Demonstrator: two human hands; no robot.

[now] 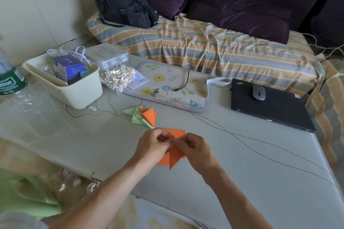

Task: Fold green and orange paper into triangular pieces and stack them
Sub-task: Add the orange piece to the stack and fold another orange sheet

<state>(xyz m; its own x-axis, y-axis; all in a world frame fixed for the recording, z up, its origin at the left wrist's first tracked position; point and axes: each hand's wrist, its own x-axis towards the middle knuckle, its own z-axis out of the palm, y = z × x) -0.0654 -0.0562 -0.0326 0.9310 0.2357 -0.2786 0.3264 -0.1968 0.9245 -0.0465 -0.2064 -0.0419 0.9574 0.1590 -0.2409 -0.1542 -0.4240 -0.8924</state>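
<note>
An orange paper (175,156), partly folded into a pointed triangle, is held just above the pale table (242,173) near its front. My left hand (154,147) pinches its upper left part. My right hand (193,147) pinches it from the right, fingertips meeting the left hand's. A flat orange sheet edge shows behind the hands. Farther back lies a stack of folded green and orange triangular pieces (144,117), fanned out on the table.
A cream bin (78,95) with a blue box stands back left, beside a bag of cotton swabs (117,78). A floral mat (171,87), a closed black laptop (270,106) with a mouse, and thin black cables (260,147) lie behind and right. A green bottle is far left.
</note>
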